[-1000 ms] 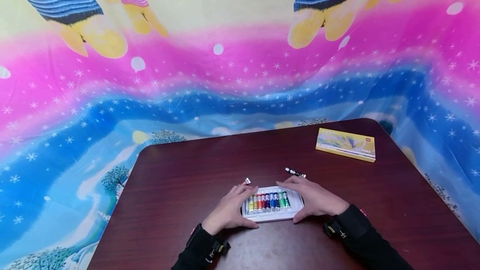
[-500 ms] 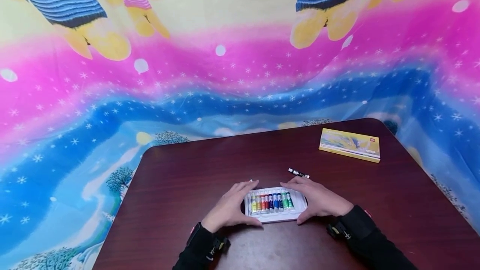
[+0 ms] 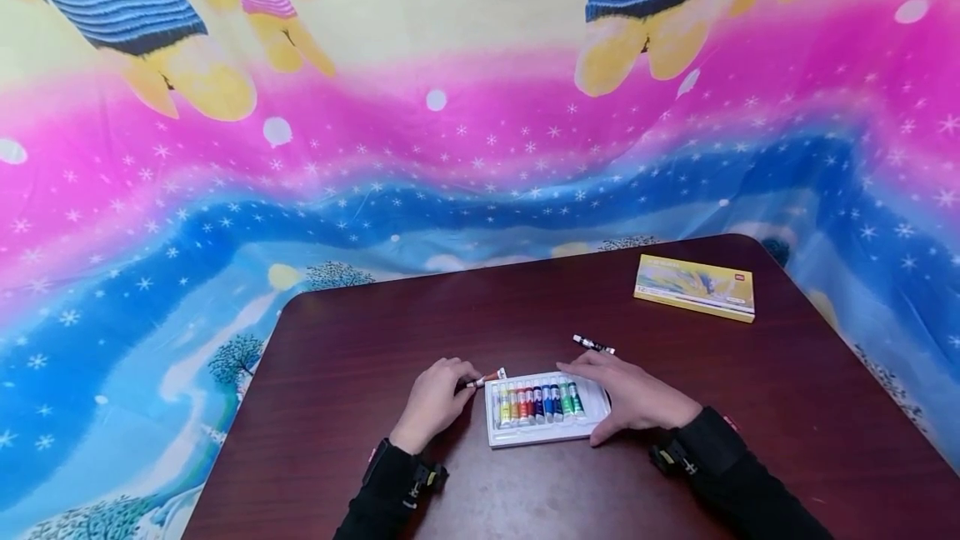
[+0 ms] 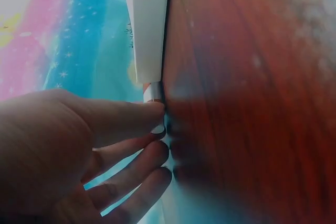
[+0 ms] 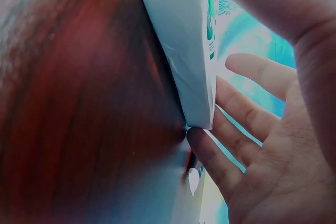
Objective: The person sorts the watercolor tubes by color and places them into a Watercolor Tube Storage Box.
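A white plastic tray (image 3: pixel 543 438) lies on the table with a row of coloured paint tubes (image 3: pixel 536 403) in it. Spanning its right end, my right hand (image 3: pixel 630 394) grips it, thumb at the near edge and fingers along the far one. My left hand (image 3: pixel 433 400) is off the tray's left side. Its thumb and index finger pinch a brown paint tube (image 3: pixel 492 377) that lies at the tray's far left corner; the left wrist view shows the tube (image 4: pixel 153 92) low beside the tray's end (image 4: pixel 149 35), partly hidden by the thumb.
Beyond my right hand lies a black paint tube (image 3: pixel 593 345) with a white end. A flat yellow box (image 3: pixel 693 288) is at the far right of the dark red-brown table (image 3: pixel 390 323). A patterned cloth (image 3: pixel 450 148) hangs behind the table.
My left hand has let go of the tray's left end, moved left, and taken hold of the brown paint tube behind it. My right hand has stayed on the tray.
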A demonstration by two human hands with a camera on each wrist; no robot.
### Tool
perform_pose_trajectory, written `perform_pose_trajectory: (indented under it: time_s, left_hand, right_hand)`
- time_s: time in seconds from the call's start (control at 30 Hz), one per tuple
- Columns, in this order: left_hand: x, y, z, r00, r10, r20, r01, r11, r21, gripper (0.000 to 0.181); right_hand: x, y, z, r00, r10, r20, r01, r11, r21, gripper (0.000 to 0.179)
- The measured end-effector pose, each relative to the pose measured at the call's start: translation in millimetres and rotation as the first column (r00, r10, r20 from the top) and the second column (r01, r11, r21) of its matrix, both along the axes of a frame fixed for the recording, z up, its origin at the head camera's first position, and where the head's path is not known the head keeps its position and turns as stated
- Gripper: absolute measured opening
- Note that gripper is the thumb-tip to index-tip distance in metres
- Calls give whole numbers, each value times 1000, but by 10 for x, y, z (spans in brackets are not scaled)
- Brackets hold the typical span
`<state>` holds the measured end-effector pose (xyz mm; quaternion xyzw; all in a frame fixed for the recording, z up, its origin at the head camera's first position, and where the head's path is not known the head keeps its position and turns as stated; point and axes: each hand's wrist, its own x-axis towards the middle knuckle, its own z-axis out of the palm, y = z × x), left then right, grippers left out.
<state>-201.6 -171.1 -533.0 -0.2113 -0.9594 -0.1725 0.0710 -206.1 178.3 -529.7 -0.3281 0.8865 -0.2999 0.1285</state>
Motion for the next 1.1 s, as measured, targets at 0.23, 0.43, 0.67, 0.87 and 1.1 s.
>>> perform_pose_trajectory:
  time_s: [0.23, 0.43, 0.67, 0.87, 1.1]
  left_hand:
    - [-14, 26, -24, 1000, 4, -6, -5, 1000, -25, 6]
    - [-6, 30, -24, 999, 32, 6, -32, 999, -23, 3]
    - [-3, 32, 20, 995, 93, -39, -93, 996, 6, 17]
    - [-21, 16, 58, 980, 162, -115, -154, 985, 75, 34]
    - [8, -28, 168, 966, 197, -170, -173, 974, 147, 32]
  right_hand:
    - [-9, 5, 2, 1000, 8, 20, -8, 1000, -11, 102]
    - [-2, 6, 7, 1000, 17, 24, -17, 1000, -9, 101]
    - [6, 6, 29, 1000, 17, 10, -17, 1000, -2, 101]
    - [14, 3, 44, 1000, 18, 16, -18, 1000, -2, 100]
    - [17, 5, 48, 1000, 18, 16, -18, 1000, -2, 99]
